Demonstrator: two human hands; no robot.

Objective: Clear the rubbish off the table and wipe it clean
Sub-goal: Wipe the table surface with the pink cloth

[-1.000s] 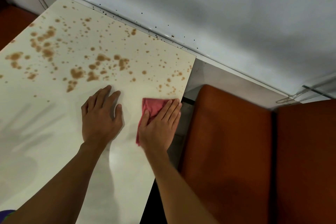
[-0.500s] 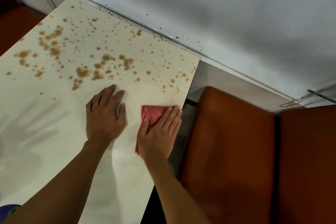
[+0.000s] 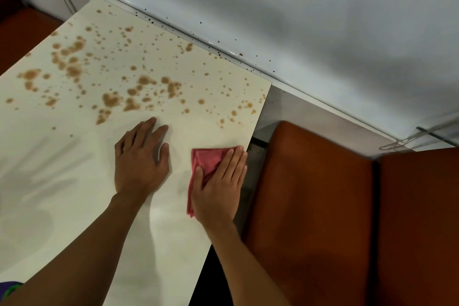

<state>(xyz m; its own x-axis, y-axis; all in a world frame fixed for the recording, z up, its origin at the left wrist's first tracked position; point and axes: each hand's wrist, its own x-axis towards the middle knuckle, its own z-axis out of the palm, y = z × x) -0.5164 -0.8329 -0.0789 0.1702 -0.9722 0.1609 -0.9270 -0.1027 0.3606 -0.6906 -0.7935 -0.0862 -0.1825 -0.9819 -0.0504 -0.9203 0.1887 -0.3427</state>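
Nearest the camera, two bare forearms are seen reaching forward over the cream table (image 3: 62, 206). The left hand (image 3: 140, 159) is laid palm down on the bare table top, its fingers straight and only slightly spread; nothing is held by it. Just beside it, the right hand (image 3: 218, 189) is pressed flat on a folded pink-red cloth (image 3: 207, 159), with the fingers straight and close together and the thumb laid on the fabric, so the cloth is pinned under the palm rather than clutched. The cloth lies at the table's right edge, its long axis running away from the person and leaning a little to the right at the far end, where a folded corner is seen past the fingertips. To the right, an orange-brown padded seat (image 3: 310, 206) is set lower than the table. Beyond the hands, the far half of the table is covered with brown splash stains (image 3: 139, 97), from large blotches to fine dots. Farthest off, a pale wall (image 3: 323, 20) is met, with small dark specks scattered along its ledge.
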